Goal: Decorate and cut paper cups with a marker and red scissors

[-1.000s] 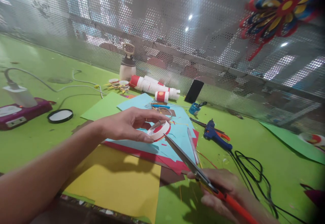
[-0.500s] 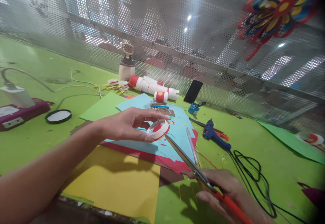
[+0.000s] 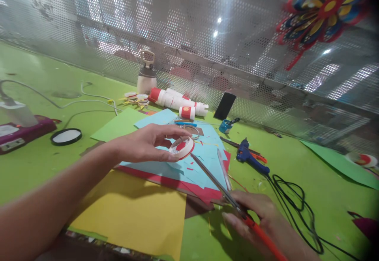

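Note:
My left hand [image 3: 148, 144] pinches a short paper cup piece [image 3: 187, 149], a shallow white ring with a red edge, between thumb and fingers above light-blue paper. My right hand [image 3: 260, 217] is wrapped round the red handles of a pair of scissors [image 3: 211, 178]. Their long metal blades look nearly together and point up and left, the tip beside the red edge of the cup piece. Whether the tip touches it I cannot tell. Small red and yellow scraps lie on the light-blue sheets [image 3: 177, 170] under the cup piece.
A blue glue gun [image 3: 250, 156] with a black cord lies right of the paper stack. Behind stand a bottle [image 3: 147, 77], joined paper cups [image 3: 174, 101] and a phone [image 3: 225, 106]. Yellow paper [image 3: 142, 213] covers the near edge. A purple power strip [image 3: 29, 132] sits left.
My left hand has shifted slightly left and up with the cup piece, which now tilts differently. The scissors in my right hand have moved a little left, their blades turned more edge-on.

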The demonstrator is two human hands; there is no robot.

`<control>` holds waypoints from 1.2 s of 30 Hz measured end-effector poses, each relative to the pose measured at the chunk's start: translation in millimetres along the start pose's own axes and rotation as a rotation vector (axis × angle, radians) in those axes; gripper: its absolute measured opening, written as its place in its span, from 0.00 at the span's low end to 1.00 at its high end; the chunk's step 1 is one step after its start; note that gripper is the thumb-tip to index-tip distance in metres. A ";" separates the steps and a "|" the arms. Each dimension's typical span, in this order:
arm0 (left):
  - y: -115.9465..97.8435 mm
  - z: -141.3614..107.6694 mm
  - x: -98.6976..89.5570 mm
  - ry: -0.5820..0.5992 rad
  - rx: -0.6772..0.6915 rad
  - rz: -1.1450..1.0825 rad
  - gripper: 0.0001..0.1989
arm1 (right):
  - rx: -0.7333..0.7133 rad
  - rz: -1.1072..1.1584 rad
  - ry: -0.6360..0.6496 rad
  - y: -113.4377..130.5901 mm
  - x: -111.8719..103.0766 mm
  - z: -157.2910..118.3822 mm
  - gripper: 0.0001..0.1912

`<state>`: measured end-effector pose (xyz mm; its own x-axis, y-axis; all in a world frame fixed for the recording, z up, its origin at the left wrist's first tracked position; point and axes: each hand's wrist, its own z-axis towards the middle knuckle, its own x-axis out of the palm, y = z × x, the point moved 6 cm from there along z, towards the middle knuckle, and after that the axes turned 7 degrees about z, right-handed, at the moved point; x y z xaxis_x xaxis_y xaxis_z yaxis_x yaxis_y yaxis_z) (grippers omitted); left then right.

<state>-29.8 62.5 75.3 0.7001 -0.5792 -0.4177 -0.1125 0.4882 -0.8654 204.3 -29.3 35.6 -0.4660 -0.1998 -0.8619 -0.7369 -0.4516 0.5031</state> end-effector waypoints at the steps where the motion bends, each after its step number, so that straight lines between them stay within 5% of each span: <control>1: 0.4 0.1 0.1 0.000 -0.002 -0.009 0.21 | 0.008 -0.009 -0.025 -0.5 -0.9 -0.2 0.12; 10: -2.2 2.0 1.6 -0.004 0.023 -0.080 0.22 | -0.087 0.040 -0.130 11.4 -9.4 -1.2 0.05; 22: -5.3 -0.5 3.7 0.055 0.047 -0.172 0.23 | -0.223 -0.047 -0.204 14.3 -9.6 -7.4 0.14; 27: -3.4 -1.1 3.8 0.056 0.023 -0.176 0.24 | -0.165 -0.011 -0.112 10.7 -7.3 -5.8 0.19; 36: -4.8 -0.2 4.0 0.045 0.029 -0.172 0.24 | -0.114 -0.064 -0.028 8.5 -7.1 -4.8 0.15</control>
<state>-26.6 57.7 77.7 0.6748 -0.6842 -0.2768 0.0273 0.3979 -0.9170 203.8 -35.9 45.7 -0.4349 -0.1439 -0.8889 -0.7055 -0.5590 0.4357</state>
